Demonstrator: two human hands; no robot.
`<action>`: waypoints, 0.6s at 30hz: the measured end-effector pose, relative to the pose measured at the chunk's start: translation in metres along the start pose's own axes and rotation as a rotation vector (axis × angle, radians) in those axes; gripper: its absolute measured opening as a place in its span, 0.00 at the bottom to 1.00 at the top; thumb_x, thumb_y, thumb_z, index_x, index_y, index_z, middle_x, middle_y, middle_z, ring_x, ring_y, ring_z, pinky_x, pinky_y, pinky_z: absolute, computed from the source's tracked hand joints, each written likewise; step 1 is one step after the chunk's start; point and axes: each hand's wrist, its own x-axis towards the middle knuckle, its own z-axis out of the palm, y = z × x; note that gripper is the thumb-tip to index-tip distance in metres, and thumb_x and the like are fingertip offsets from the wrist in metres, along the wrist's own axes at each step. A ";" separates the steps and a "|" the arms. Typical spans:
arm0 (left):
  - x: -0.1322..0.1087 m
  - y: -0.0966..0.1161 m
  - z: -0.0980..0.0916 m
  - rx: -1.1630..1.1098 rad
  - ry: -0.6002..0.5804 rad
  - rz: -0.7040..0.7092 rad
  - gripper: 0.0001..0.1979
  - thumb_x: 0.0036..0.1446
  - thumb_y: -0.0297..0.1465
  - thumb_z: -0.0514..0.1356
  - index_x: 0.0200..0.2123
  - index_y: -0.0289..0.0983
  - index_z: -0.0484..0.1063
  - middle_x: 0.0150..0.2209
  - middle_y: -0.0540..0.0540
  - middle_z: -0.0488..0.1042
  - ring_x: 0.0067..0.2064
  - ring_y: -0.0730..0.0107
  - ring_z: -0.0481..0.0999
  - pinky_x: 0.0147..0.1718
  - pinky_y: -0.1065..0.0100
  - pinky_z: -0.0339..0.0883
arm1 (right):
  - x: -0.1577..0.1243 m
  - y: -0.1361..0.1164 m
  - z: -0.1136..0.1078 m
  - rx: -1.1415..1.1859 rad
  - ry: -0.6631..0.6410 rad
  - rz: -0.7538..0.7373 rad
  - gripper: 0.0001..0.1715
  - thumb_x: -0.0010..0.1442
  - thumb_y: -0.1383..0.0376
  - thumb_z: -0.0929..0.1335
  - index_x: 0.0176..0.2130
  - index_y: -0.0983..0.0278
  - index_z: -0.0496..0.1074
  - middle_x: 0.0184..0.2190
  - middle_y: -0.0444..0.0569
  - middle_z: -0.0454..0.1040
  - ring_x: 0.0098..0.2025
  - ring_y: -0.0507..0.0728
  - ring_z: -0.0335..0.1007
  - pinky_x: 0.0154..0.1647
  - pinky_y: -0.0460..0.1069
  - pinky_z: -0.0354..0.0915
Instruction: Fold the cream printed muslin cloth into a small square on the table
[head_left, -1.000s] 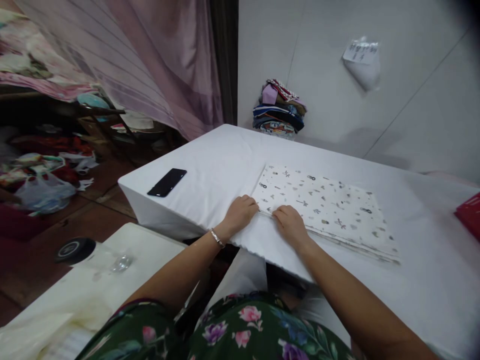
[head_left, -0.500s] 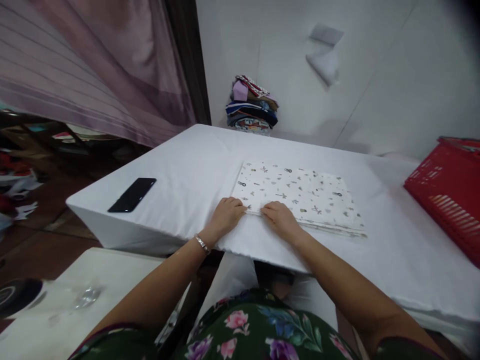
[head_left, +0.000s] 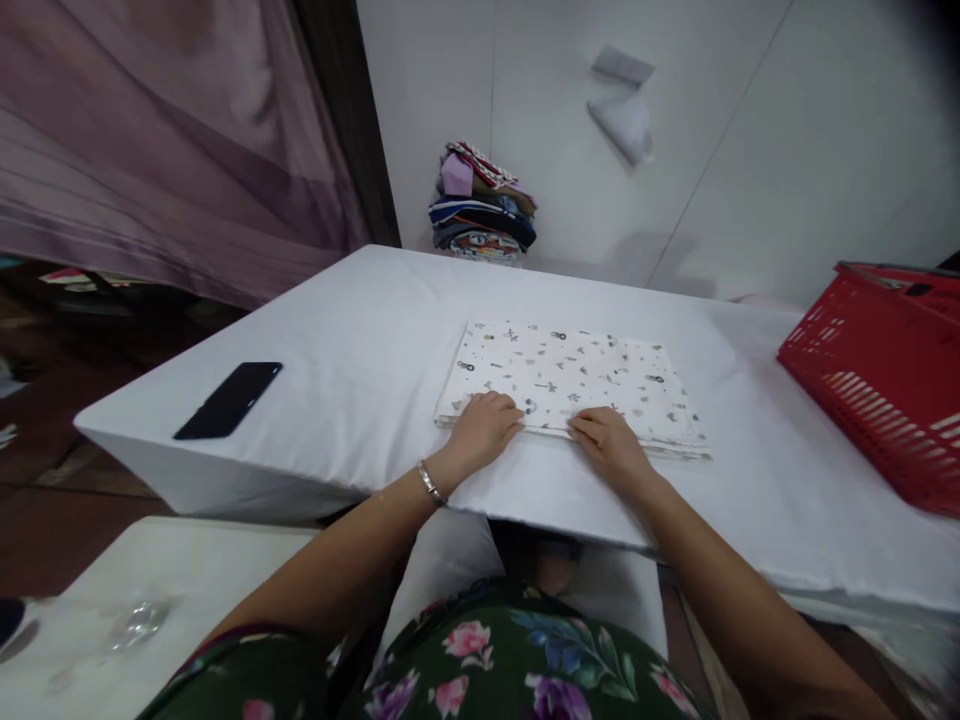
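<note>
A folded white cloth with small dark prints [head_left: 570, 378] lies flat on a table covered in white fabric [head_left: 360, 350]. My left hand [head_left: 480, 432] rests on the cloth's near left corner, fingers bent and pressed on the edge. My right hand [head_left: 611, 443] lies on the near edge further right, fingers curled over the folded layers. Whether either hand pinches the edge is hard to make out. A bracelet sits on my left wrist.
A black phone [head_left: 227, 400] lies near the table's left edge. A red plastic basket [head_left: 877, 380] stands at the right. A stack of folded clothes [head_left: 484, 203] sits at the back against the white wall. A low white surface [head_left: 172, 590] is beside my knees, left.
My hands have spread apart along the cloth's near edge, the right one sliding right. The view has turned right, showing more of the red basket.
</note>
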 end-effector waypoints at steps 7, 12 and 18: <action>0.011 0.004 0.019 -0.051 -0.006 0.005 0.12 0.62 0.33 0.51 0.34 0.39 0.74 0.34 0.46 0.71 0.39 0.66 0.66 0.38 0.63 0.59 | -0.002 -0.001 0.002 -0.013 0.068 -0.009 0.14 0.64 0.65 0.60 0.37 0.63 0.74 0.36 0.53 0.73 0.40 0.58 0.65 0.42 0.53 0.62; 0.007 0.005 0.021 -0.002 0.017 0.032 0.13 0.63 0.30 0.49 0.33 0.38 0.72 0.34 0.46 0.71 0.38 0.66 0.66 0.37 0.63 0.59 | -0.006 -0.004 0.002 -0.020 0.067 -0.040 0.14 0.64 0.66 0.59 0.36 0.64 0.73 0.36 0.53 0.73 0.40 0.58 0.64 0.41 0.53 0.62; 0.004 0.006 0.017 0.036 -0.018 0.077 0.12 0.63 0.31 0.49 0.35 0.38 0.71 0.36 0.45 0.70 0.40 0.65 0.65 0.38 0.63 0.59 | -0.009 -0.004 0.002 -0.070 -0.008 -0.061 0.13 0.64 0.65 0.60 0.37 0.63 0.73 0.38 0.53 0.72 0.41 0.58 0.64 0.41 0.54 0.60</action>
